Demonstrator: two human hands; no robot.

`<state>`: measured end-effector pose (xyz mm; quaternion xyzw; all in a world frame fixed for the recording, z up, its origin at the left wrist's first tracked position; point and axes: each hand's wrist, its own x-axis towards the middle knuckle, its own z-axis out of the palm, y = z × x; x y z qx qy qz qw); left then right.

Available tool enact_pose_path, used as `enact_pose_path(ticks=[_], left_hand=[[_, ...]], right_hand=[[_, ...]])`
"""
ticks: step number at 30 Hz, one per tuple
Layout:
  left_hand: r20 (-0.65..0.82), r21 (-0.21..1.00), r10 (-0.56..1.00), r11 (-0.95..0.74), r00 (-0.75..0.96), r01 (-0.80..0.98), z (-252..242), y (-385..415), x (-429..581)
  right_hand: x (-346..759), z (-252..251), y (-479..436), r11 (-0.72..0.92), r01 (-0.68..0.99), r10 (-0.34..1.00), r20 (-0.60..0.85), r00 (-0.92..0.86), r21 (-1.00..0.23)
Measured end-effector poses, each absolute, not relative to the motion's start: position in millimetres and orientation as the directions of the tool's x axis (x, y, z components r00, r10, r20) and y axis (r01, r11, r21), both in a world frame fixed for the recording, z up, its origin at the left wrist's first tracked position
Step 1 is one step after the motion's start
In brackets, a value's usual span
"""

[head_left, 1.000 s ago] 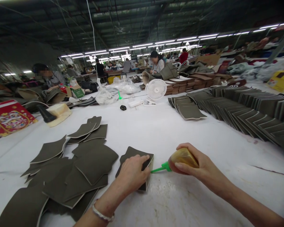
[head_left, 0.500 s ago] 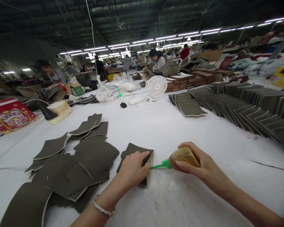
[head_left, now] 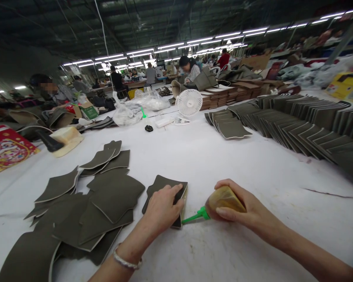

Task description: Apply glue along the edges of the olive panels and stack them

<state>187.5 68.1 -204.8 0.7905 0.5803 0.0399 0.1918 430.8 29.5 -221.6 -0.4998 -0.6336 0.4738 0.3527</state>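
Note:
A dark olive panel with a pale cut edge (head_left: pixel 155 190) lies flat on the white table under my left hand (head_left: pixel 164 207). That hand presses it down with the fingers stretched out, partly covering it. My right hand (head_left: pixel 238 203) is wrapped round a glue bottle (head_left: pixel 223 201) with yellowish-brown contents, tipped on its side. Its green nozzle (head_left: pixel 195 215) points left, and the tip is at the panel's right edge near the lower corner. A loose pile of similar panels (head_left: pixel 114 199) spreads to the left of my left hand.
Fanned rows of panels (head_left: pixel 297 129) stand at the right, with a smaller stack (head_left: pixel 231 127) beside them. A white fan (head_left: pixel 189 103), plastic bags (head_left: pixel 129 113) and a black-handled block (head_left: pixel 66 141) are farther back. A red box (head_left: pixel 10 147) sits at far left. Other people work beyond.
The nozzle tip has slid down along the panel's right edge toward its lower corner, as my right hand moved with the bottle. My left hand stays on the panel. The view has shifted slightly.

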Motion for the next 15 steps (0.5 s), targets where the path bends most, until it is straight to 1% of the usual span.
enact_pose_path(ticks=[5, 7, 10, 11, 15], left_hand=[[-0.164, 0.366, 0.937, -0.231, 0.307, 0.901, -205.4, 67.3, 188.3], [-0.169, 0.369, 0.936, -0.229, 0.307, 0.901, -205.5, 66.9, 188.1], [-0.162, 0.365, 0.935, -0.240, 0.315, 0.900, -206.5, 66.8, 187.8], [-0.155, 0.364, 0.936, -0.243, 0.316, 0.899, -207.1, 67.1, 187.7], [-0.149, 0.370, 0.937, -0.243, 0.315, 0.897, -208.7, 68.6, 187.5]], right_hand=[[434.4, -222.0, 33.8, 0.110, 0.361, 0.986, 0.055, -0.159, -0.926], [433.0, -223.1, 29.9, 0.106, 0.329, 0.982, 0.047, -0.183, -0.938], [430.9, -223.9, 24.8, 0.083, 0.258, 0.960, 0.008, -0.279, -0.963], [430.9, -223.8, 24.9, 0.084, 0.256, 0.958, 0.007, -0.287, -0.963], [432.6, -223.5, 30.1, 0.126, 0.350, 0.983, 0.070, -0.169, -0.928]])
